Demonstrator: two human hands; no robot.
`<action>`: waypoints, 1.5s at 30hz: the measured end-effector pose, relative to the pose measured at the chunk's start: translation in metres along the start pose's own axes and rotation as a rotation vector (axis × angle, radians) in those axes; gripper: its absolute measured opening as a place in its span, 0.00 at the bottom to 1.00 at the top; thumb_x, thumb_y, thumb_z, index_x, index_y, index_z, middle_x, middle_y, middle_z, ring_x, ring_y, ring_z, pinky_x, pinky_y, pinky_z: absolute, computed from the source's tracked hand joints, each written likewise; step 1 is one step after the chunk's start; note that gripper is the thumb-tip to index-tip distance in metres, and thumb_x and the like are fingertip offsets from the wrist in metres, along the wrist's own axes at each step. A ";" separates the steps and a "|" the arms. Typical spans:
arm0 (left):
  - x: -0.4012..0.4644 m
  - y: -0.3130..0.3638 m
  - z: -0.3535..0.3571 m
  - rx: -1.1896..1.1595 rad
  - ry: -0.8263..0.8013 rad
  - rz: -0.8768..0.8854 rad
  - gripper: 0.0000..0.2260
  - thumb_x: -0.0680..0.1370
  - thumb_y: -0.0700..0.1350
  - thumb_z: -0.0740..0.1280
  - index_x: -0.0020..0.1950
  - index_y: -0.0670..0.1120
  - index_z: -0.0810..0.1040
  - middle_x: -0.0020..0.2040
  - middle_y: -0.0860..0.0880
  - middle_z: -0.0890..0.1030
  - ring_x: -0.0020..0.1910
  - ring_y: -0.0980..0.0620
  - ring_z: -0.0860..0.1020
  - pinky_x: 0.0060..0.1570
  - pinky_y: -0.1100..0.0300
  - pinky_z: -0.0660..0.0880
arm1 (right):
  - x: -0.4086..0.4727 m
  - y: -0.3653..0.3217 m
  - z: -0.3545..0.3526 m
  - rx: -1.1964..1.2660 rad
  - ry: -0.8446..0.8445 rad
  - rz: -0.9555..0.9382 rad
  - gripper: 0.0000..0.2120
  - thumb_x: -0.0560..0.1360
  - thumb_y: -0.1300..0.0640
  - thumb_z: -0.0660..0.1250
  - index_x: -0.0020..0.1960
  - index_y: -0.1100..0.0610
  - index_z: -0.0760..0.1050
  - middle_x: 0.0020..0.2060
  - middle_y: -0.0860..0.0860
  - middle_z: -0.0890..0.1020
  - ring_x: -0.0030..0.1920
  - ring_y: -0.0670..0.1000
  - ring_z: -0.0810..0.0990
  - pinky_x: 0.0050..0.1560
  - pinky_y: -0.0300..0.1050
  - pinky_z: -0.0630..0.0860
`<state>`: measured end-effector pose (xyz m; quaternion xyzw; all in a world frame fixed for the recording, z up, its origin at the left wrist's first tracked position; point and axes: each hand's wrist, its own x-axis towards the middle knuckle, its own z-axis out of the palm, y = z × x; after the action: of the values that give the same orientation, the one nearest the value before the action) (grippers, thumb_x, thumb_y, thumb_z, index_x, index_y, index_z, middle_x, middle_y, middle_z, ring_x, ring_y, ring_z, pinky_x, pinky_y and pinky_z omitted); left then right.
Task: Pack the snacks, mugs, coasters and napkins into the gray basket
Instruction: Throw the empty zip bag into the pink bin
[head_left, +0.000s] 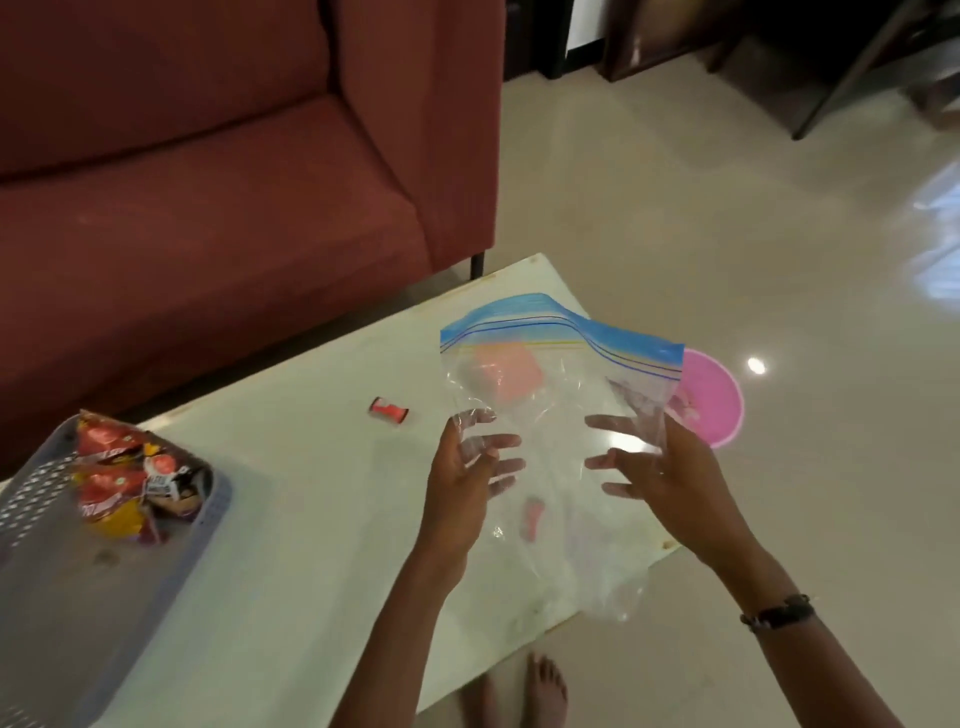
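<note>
The pale counter (291, 519) runs to a far corner beside the red sofa (208, 182), with bare floor (675, 208) open to the right; the gray basket (62, 571) sits at the counter's left edge, snack packets (130, 483) heaped at its far end; a small red item (388, 411) lies alone mid-counter; both hands hold up a clear zip bag (550, 415) over the right edge, left hand (467, 478) and right hand (660, 467) with fingers (498, 462) spread behind the film, gripping its sides; a pink disc (711, 400) shows just beyond the bag.
</note>
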<state>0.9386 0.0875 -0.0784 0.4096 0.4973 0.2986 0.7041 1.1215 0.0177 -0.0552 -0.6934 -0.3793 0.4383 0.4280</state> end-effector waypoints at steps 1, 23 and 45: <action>0.006 -0.003 0.008 0.023 -0.015 -0.017 0.15 0.78 0.32 0.57 0.57 0.49 0.71 0.50 0.46 0.82 0.44 0.50 0.81 0.48 0.56 0.75 | 0.003 0.004 -0.007 0.021 0.042 0.001 0.26 0.77 0.71 0.59 0.61 0.41 0.70 0.55 0.48 0.82 0.45 0.50 0.85 0.42 0.45 0.83; 0.130 -0.066 0.171 0.372 -0.228 -0.062 0.11 0.79 0.42 0.61 0.57 0.56 0.72 0.54 0.59 0.81 0.53 0.54 0.79 0.48 0.62 0.77 | 0.189 0.227 -0.167 -0.442 0.567 0.018 0.34 0.70 0.78 0.57 0.71 0.54 0.66 0.68 0.54 0.71 0.64 0.55 0.74 0.64 0.49 0.73; 0.240 -0.148 0.256 0.449 -0.120 -0.019 0.10 0.78 0.41 0.61 0.55 0.53 0.74 0.47 0.58 0.82 0.46 0.63 0.80 0.43 0.69 0.76 | 0.289 0.398 -0.178 -1.271 -0.377 0.460 0.19 0.78 0.59 0.55 0.67 0.51 0.71 0.68 0.56 0.64 0.67 0.58 0.63 0.63 0.53 0.69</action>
<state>1.2609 0.1424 -0.2734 0.5681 0.5124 0.1489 0.6266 1.4423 0.0945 -0.4613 -0.7842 -0.4733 0.3238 -0.2370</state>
